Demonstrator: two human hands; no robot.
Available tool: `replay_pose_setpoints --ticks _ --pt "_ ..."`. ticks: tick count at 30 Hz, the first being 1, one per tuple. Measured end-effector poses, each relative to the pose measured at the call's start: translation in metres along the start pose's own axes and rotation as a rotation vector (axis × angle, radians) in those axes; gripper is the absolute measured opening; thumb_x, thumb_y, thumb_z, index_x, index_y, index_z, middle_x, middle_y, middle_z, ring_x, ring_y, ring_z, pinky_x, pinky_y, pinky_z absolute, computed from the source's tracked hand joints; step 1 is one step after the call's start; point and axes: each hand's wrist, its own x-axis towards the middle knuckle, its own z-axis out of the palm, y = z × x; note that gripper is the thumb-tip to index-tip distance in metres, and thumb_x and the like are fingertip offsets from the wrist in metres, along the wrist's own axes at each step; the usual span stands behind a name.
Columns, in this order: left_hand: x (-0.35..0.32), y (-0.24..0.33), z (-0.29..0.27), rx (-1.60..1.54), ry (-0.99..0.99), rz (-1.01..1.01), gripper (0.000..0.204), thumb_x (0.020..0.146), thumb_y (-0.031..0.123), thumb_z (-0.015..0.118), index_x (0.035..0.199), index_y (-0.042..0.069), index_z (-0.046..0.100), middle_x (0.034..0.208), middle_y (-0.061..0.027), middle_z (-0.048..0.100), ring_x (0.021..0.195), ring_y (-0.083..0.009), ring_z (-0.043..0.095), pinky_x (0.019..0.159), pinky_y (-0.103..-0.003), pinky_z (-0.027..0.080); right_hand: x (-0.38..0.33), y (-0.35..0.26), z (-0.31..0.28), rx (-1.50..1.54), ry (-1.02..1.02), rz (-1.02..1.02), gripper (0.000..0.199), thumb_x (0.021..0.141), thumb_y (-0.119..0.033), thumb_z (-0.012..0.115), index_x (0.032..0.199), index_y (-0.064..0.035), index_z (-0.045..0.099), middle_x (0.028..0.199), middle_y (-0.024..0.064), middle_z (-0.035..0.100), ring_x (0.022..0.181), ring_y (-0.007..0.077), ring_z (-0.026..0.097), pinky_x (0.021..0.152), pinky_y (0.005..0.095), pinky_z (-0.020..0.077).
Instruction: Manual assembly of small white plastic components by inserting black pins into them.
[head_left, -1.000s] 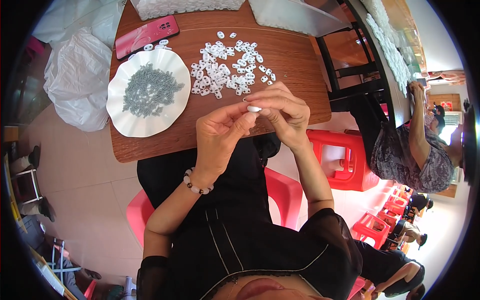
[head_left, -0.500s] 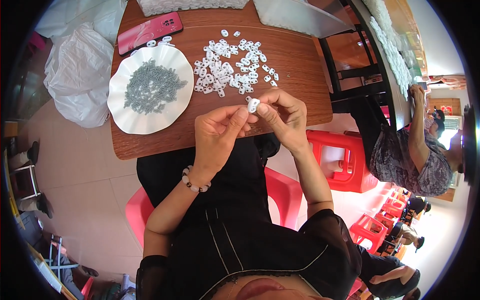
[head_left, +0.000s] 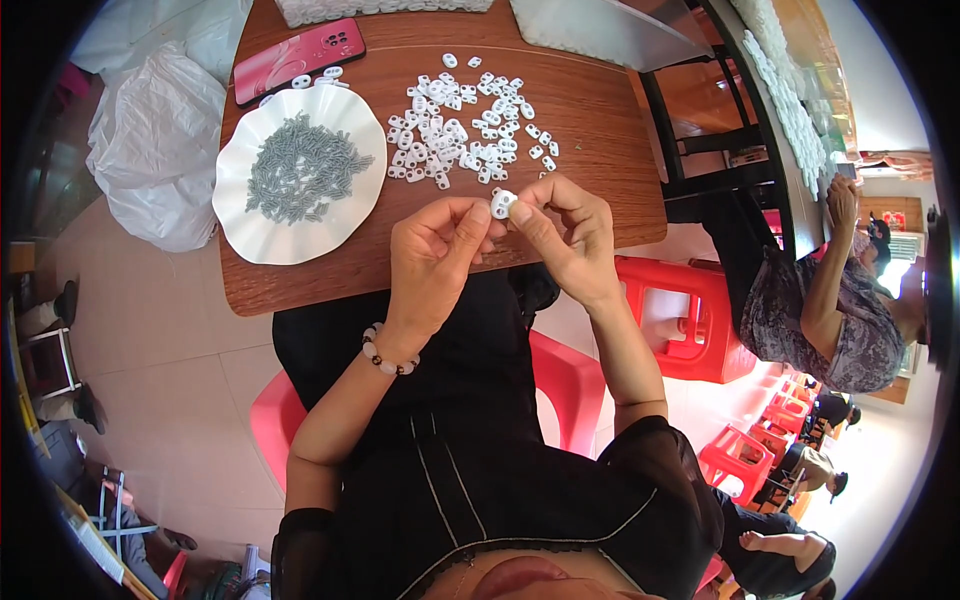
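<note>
At the left edge of the brown wooden worktop (head_left: 600, 130) we see a white scalloped paper plate (head_left: 240, 235) heaped with small grey plastic pins (head_left: 300, 180), a red phone (head_left: 298, 58) at the far-left corner, and a loose scatter of small white plastic clips (head_left: 455, 130) near the middle. Over the near edge our left hand (head_left: 430, 260) and right hand (head_left: 565, 235) meet, the fingertips of both pinched on 1 small white plastic piece (head_left: 503, 203) between them. Beyond the right edge stands a red plastic stool (head_left: 690, 320).

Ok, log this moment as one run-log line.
left hand: pinching small white plastic piece | right hand: pinching same piece | white piece pile: on wooden table | white plate: holds grey parts
</note>
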Motion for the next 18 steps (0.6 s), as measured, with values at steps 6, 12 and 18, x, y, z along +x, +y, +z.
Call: replay_pose_setpoints --ticks 6,12,18 --pt "0.001 0.001 -0.003 0.274 -0.102 0.071 0.023 0.094 0.017 0.056 0.08 0.0 0.059 0.061 0.0041 0.051 0.056 -0.001 0.041 0.048 -0.02 0.032 -0.001 -0.007 -0.004 -0.073 -0.127 -0.053 0.01 0.087 -0.006 0.061 0.081 0.0014 0.058 0.074 0.0023 0.058 0.07 0.0075 0.052 0.065 0.023 0.0421" --pt "0.002 0.002 -0.002 0.434 -0.079 0.251 0.024 0.093 0.013 0.055 0.073 -0.001 0.054 0.055 0.0007 0.043 0.051 -0.0039 0.035 0.045 -0.025 0.026 -0.002 -0.012 -0.001 0.004 -0.207 0.012 0.009 0.089 -0.005 0.058 0.083 0.0007 0.056 0.077 -0.0009 0.055 0.074 0.0048 0.049 0.066 0.0201 0.0399" --pt "0.0 -0.002 0.001 0.447 0.037 0.361 0.025 0.094 0.015 0.054 0.075 -0.002 0.056 0.055 -0.0005 0.046 0.051 -0.0063 0.039 0.045 -0.026 0.031 0.0 -0.017 0.002 0.043 -0.202 0.012 0.009 0.088 -0.007 0.059 0.085 0.002 0.058 0.08 0.0049 0.059 0.077 0.0109 0.058 0.068 0.0254 0.0466"
